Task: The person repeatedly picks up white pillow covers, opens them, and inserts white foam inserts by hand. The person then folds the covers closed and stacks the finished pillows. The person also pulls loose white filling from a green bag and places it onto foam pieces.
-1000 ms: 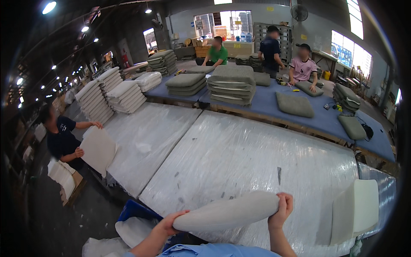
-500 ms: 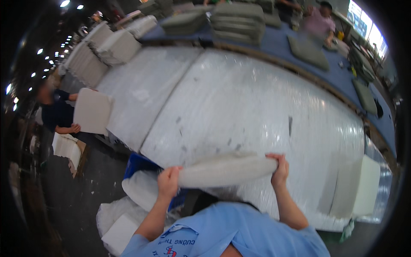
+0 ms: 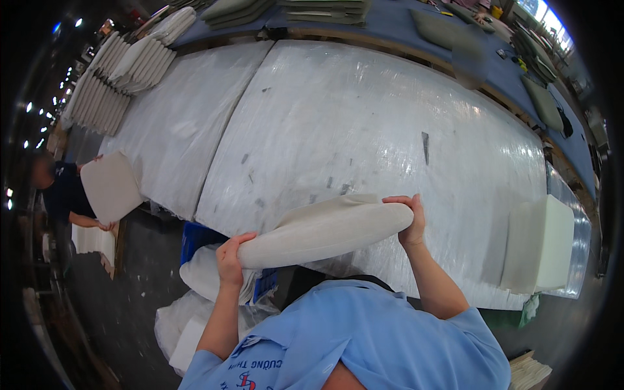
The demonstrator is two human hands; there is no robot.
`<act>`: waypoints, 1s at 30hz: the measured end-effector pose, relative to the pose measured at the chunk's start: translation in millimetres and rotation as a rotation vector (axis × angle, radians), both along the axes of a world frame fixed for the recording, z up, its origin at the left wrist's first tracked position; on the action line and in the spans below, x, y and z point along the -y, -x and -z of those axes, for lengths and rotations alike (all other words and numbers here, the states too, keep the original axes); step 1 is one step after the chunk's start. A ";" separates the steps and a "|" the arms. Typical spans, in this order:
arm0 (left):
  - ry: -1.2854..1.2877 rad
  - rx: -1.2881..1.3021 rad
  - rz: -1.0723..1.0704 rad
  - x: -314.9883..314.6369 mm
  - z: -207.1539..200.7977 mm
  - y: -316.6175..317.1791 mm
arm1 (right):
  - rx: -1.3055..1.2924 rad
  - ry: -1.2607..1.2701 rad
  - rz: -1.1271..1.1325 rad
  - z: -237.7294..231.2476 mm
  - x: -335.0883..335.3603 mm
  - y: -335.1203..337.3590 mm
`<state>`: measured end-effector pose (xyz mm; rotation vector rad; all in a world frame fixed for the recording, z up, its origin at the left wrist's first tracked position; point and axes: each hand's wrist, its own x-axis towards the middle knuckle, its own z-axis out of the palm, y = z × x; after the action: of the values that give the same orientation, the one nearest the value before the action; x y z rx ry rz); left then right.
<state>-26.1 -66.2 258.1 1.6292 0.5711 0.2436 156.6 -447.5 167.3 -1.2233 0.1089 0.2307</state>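
A cream fabric-covered seat cushion is held up by its two ends over the near edge of a plastic-wrapped work table. My left hand grips its left end, thumb on top. At the right end, my right hand is closed around the rounded edge. A loose flap of cover stands along the cushion's far side. The cushion tilts, its right end farther from me than its left.
A blue crate with white pieces stands left of me. White foam pads stand at the table's right end. Stacked cushions rise far left. A co-worker holds a pale cushion. Green-grey cushions lie on the blue table behind.
The cushion has risen in the picture, and its left end has swung toward the left. More of its broad face shows. The co-worker's cushion has tilted.
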 end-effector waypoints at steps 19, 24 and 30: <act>0.183 -0.421 0.695 -17.4 40.9 10.0 | -0.337 0.067 -0.549 31.1 49.4 -1.5; -0.119 -0.489 1.016 -23.3 99.2 -18.5 | -0.105 0.603 -1.039 6.6 26.0 -29.3; -0.502 -0.622 1.007 -8.1 182.1 -57.4 | 0.000 1.115 -1.375 40.2 -21.1 -45.5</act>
<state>31.3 -58.1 76.0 2.2856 0.0693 -0.9575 202.1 -426.4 127.0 -2.2416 -0.7372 1.5094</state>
